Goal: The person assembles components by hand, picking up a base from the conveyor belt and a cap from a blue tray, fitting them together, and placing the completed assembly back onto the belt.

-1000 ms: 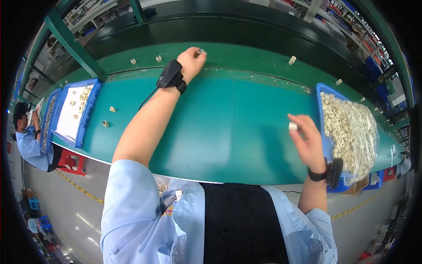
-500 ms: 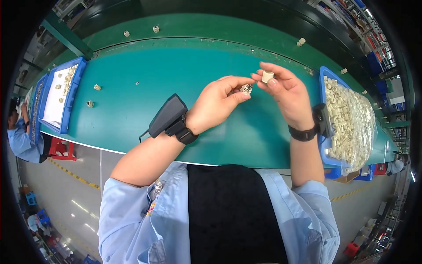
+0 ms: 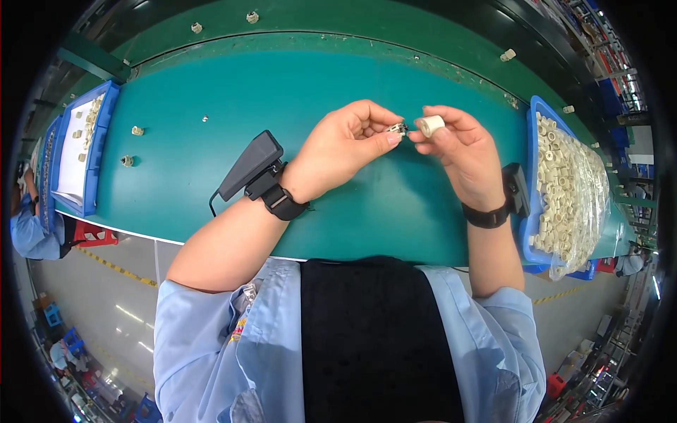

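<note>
My left hand (image 3: pixel 349 144) pinches a small metal part (image 3: pixel 398 129) between thumb and fingertips, above the middle of the green belt (image 3: pixel 233 106). Right beside it, my right hand (image 3: pixel 462 151) holds a small cream plastic cap (image 3: pixel 432 125) at its fingertips. The two pieces are almost touching, just apart. Each wrist carries a black strapped device, the left one (image 3: pixel 255 171) large and wedge-shaped.
A blue tray (image 3: pixel 532 204) lined with a clear bag full of cream caps (image 3: pixel 571 183) sits at the right. Another blue tray (image 3: pixel 88 151) with parts stands at the left. Several loose small parts (image 3: pixel 137 131) lie on the belt. A person in blue (image 3: pixel 32 233) sits far left.
My left hand came back from the far edge of the belt, my right from the tray; both met in the middle and now hold the parts closer together.
</note>
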`<state>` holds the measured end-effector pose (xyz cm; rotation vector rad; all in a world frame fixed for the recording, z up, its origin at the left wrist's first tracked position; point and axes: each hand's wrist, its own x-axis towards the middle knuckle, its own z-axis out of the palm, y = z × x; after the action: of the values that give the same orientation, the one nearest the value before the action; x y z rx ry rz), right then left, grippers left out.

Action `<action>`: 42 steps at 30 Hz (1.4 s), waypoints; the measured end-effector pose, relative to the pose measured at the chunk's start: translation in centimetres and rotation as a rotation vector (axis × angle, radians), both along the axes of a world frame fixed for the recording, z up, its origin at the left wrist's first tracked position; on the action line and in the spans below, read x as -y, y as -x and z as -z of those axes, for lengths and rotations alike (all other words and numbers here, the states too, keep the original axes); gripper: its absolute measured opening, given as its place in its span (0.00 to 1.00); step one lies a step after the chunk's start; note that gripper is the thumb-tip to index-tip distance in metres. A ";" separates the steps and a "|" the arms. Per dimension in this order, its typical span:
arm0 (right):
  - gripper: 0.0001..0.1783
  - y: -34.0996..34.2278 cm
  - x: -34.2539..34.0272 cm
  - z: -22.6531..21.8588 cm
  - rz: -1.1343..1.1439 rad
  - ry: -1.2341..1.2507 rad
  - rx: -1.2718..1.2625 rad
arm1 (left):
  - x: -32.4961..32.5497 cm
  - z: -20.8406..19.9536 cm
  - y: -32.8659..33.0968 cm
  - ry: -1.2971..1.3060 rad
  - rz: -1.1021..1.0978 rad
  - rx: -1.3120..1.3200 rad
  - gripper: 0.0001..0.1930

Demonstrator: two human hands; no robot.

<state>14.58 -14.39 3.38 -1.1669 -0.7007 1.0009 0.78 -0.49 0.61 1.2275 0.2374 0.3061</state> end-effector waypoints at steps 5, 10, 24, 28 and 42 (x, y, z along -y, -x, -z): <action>0.14 -0.6 0.4 0.9 -0.038 -0.028 0.084 | 0.2 -0.3 0.1 -0.024 0.003 0.022 0.10; 0.14 0.1 0.3 0.5 0.013 -0.045 0.340 | 0.0 -0.4 0.4 -0.081 0.083 -0.036 0.12; 0.14 0.6 0.5 0.6 0.001 -0.131 0.555 | 0.5 -1.2 0.9 -0.200 0.046 0.016 0.10; 0.13 0.3 0.6 -0.6 -0.052 -0.138 0.923 | 0.1 -1.2 1.0 -0.159 0.125 0.008 0.10; 0.14 0.4 0.9 -0.2 -0.013 -0.052 0.406 | -0.1 -1.7 1.0 0.015 0.144 0.017 0.06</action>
<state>14.20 -15.26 3.61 -1.3367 -1.0493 0.7560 -0.24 -0.36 2.32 1.2200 0.1358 0.1890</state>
